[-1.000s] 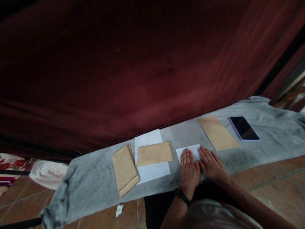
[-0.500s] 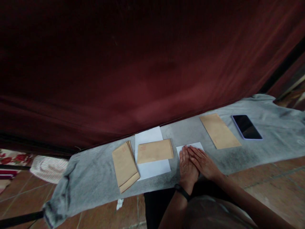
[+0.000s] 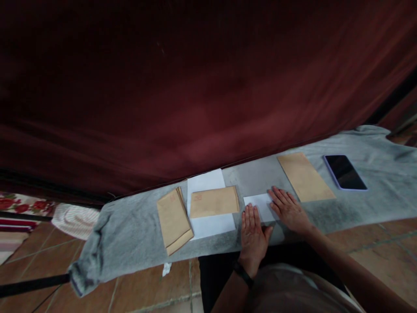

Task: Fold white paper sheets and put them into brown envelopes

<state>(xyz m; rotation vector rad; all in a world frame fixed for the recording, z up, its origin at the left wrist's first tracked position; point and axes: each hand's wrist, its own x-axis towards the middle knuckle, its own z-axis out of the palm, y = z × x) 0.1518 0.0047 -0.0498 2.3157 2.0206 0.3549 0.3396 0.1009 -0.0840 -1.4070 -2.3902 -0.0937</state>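
Note:
A small white sheet of paper [image 3: 263, 207], seemingly folded, lies on the grey cloth. Across its left edge rests my left hand [image 3: 253, 234], flat with the fingers stretched out and a dark band on the wrist. My right hand [image 3: 289, 211] lies palm down over the paper's right edge, fingers spread. Neither hand grips anything. To the left, a brown envelope [image 3: 213, 202] sits on top of larger white paper [image 3: 208, 178]. Farther left is a small stack of brown envelopes [image 3: 174, 219]. Beyond my right hand lies a single brown envelope [image 3: 304, 176].
A phone in a purple case [image 3: 345, 172] lies at the right on the grey cloth [image 3: 130, 234] that covers the narrow bench. Dark red fabric [image 3: 208, 95] hangs along the far edge. A white scrap [image 3: 166, 269] is on the tiled floor.
My hands were together, one over the other, on the small white paper. They have moved apart, left hand to the left edge and right hand to the right, uncovering its middle.

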